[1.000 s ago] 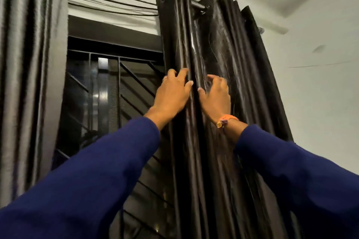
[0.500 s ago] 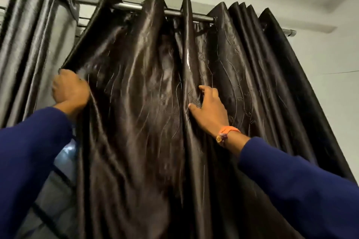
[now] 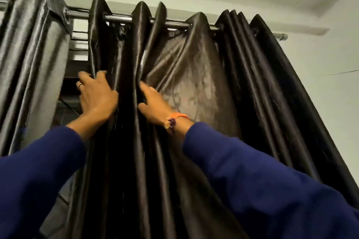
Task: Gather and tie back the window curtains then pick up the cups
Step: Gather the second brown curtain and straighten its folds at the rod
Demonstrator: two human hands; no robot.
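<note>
Glossy, satin-like dark cloth curtain (image 3: 194, 87), creased; shiny smooth metal rod (image 3: 118, 18); matt blue cloth sleeves (image 3: 272, 190).

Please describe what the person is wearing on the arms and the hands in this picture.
Both arms are covered by long dark blue sleeves that end just before the wrists. The left hand has a thin silver-coloured ring on one finger. The right hand has an orange band on the wrist, with a small purple and tan piece attached.
</note>
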